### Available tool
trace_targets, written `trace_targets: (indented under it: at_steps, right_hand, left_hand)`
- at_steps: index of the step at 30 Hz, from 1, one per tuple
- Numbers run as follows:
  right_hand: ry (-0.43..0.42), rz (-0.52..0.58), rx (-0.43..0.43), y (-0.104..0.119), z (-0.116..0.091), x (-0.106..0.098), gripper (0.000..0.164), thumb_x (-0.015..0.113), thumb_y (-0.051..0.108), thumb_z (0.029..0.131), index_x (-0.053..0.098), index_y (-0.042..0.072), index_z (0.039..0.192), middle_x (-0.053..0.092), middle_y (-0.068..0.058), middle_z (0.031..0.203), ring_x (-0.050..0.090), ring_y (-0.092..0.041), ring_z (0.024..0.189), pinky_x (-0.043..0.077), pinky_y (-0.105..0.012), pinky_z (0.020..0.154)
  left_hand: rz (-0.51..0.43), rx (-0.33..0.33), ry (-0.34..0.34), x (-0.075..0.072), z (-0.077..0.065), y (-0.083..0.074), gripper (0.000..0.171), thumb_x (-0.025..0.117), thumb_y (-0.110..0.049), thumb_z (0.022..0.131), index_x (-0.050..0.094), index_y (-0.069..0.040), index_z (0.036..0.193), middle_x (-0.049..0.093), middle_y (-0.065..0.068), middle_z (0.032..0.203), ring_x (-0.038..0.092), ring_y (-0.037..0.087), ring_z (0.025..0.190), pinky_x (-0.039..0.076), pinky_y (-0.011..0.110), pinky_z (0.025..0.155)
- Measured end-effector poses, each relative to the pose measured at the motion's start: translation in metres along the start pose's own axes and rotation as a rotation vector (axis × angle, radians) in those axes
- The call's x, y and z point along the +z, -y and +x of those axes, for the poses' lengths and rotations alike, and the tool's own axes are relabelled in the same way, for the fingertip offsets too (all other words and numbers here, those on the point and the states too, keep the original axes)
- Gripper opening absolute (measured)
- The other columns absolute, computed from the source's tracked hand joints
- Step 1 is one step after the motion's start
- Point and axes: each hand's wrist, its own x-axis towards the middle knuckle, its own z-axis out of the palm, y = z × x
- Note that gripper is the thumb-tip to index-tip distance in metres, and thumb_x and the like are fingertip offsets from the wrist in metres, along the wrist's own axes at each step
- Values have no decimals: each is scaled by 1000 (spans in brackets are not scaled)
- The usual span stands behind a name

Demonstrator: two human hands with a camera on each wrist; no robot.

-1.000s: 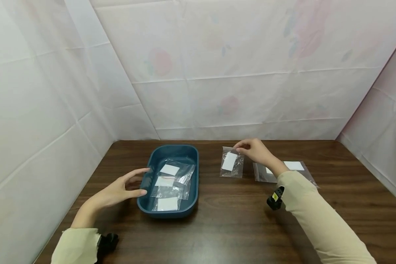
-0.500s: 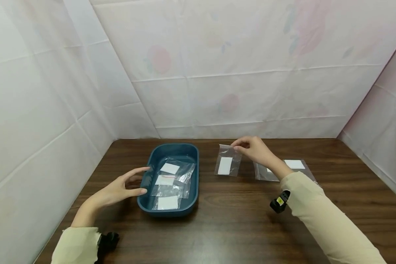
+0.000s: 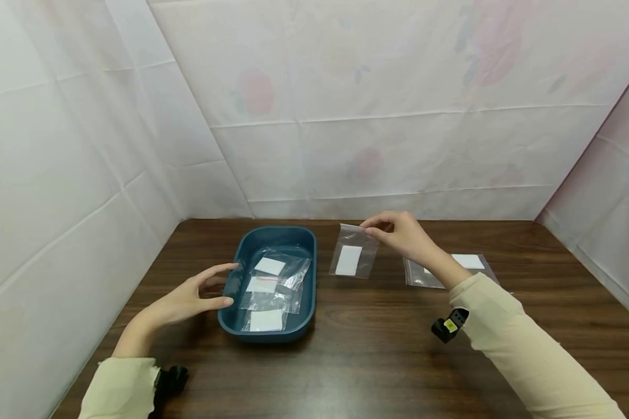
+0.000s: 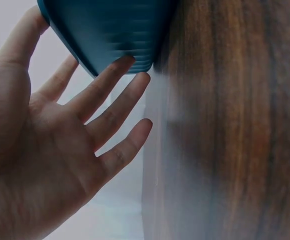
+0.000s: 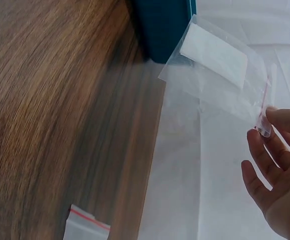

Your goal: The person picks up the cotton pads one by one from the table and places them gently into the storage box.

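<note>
While creased pale fabric sheets [image 3: 367,70] with faded pink and blue-grey patches rise beyond the fingers of both hands, a dark brown tabletop [image 3: 346,361] with streaky wood grain spreads beneath them; a soft sheen lies on the wood nearer the wearer than the fingers. Deep blue and round-cornered, a plastic bin [image 3: 272,337] stands at the fingertips of the left hand [image 3: 188,297], whose thumb and fingers are spread and relaxed against its outer side; ridges line the wall by those fingertips; glossy, crinkled bagged packets [image 3: 293,269], showing flat white rectangles, overlap inside the bin, to the right of the left fingertips. Thumb and forefinger of the right hand [image 3: 406,235] pinch the upper corner of a clear zip bag [image 3: 367,256]; it hangs tilted, below and left of those fingers, between them and the bin; its white insert [image 3: 348,261] sits low in the film, and a red stripe runs along the seal beside the fingertips; other flat bags [image 3: 416,276] lie to the right of the right fingers, partly under the forearm.
</note>
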Motion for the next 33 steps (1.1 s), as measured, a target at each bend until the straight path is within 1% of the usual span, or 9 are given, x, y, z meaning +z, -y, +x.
trace_targets:
  at_steps: [6,12,21,26,29,33]
  right_hand:
    - [-17,-5,-71,11,3,2,17,68,16,96,75,12,110,72,-3,104,62,-21,76,51,-36,69]
    - [-13,26,-143,25,11,8,17,67,14,96,75,10,110,72,-3,107,63,-15,81,53,-36,74]
    - [10,86,-200,47,25,27,17,67,12,96,75,10,110,72,-2,106,63,-14,84,53,-37,76]
    - [24,119,-224,60,31,39,17,67,13,96,76,11,111,72,-1,105,62,-14,82,53,-38,76]
    - [30,123,-228,66,34,44,17,66,14,97,76,12,111,72,0,105,62,-13,80,53,-36,75]
    - [37,125,-226,71,36,52,16,67,16,96,76,13,110,71,2,105,61,-13,79,52,-33,73]
  left_hand:
    - [17,4,-5,-1,0,-1,70,70,-27,94,34,-18,153,39,19,151,39,45,134,39,66,96]
    - [14,3,-13,1,-4,-1,70,70,-27,94,34,-18,153,39,18,151,40,45,134,39,66,97]
    - [-8,-8,-23,1,-9,-1,71,71,-26,94,35,-17,153,39,18,152,40,44,135,39,64,98]
    - [-3,-14,-26,1,-12,-1,70,71,-26,93,35,-17,153,38,18,152,40,44,135,40,64,98]
    - [-2,-16,-24,1,-11,-2,70,71,-27,94,35,-17,153,37,18,153,39,44,135,40,64,98]
    - [-11,-15,-10,3,-5,-3,70,71,-28,94,34,-18,153,35,17,154,37,45,136,40,64,98]
